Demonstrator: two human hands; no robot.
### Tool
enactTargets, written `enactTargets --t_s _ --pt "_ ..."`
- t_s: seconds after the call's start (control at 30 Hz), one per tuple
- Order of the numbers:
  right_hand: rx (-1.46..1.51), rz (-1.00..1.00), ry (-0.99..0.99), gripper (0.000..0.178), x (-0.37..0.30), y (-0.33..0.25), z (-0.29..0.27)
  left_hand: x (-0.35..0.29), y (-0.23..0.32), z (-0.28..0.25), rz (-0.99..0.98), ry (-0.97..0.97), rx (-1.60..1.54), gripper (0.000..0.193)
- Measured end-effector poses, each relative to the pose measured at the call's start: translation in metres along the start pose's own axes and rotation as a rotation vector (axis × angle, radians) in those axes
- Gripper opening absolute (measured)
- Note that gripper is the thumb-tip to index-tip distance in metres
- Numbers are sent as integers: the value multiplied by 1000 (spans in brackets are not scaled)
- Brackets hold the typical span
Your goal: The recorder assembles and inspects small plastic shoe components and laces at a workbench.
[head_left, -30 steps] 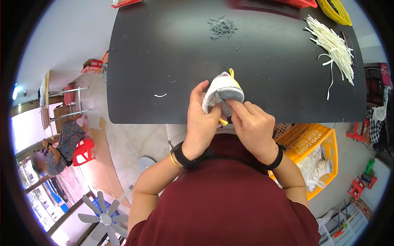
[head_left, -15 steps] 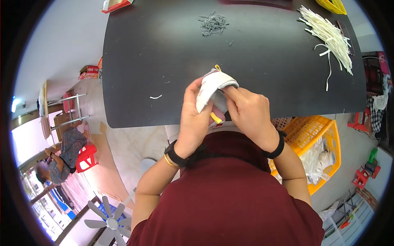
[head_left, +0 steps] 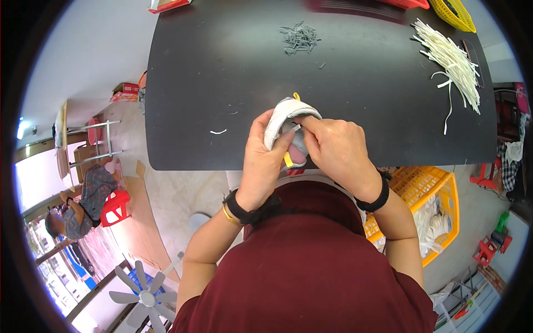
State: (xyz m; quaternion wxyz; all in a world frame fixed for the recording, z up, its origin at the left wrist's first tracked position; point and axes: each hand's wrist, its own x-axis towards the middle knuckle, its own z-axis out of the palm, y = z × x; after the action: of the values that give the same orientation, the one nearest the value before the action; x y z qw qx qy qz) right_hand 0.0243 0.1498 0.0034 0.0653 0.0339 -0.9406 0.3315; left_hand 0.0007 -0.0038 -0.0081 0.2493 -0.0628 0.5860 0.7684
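By the left hand (head_left: 263, 164), at the frame's centre, 1 white shoe (head_left: 279, 116) is grasped. Grey pieces (head_left: 300, 40) are heaped on the black table (head_left: 222, 77) at upper centre. The shoe's opening is partly entered by the right hand (head_left: 340, 145); whether anything is pinched there cannot be told. White strips (head_left: 452, 64) are piled at upper right.

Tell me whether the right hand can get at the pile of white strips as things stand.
Probably not immediately: the right hand has fingers in the white shoe's opening, and the white strips lie off toward the right side of the black table.
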Motion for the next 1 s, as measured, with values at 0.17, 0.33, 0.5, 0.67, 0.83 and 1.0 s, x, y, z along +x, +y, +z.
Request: enactTargets --t_s 0.17,0.33,0.5,0.67,0.83,1.0 --pt "-35 -9 3 16 -2 -4 2 -1 -3 2 15 17 -21 41" --pt "-32 -21 63 21 -11 -7 5 -3 -4 6 36 66 -81 40" --pt "-63 10 87 30 -20 -12 8 -2 -10 6 130 61 -24 40" --pt "-147 -70 117 34 -12 3 8 4 -3 8 73 34 -7 38" --pt "-156 -134 141 35 -9 5 -6 9 -4 16 111 88 43 34" --pt "-115 -110 180 37 -11 9 0 14 -7 17 152 112 65 31"
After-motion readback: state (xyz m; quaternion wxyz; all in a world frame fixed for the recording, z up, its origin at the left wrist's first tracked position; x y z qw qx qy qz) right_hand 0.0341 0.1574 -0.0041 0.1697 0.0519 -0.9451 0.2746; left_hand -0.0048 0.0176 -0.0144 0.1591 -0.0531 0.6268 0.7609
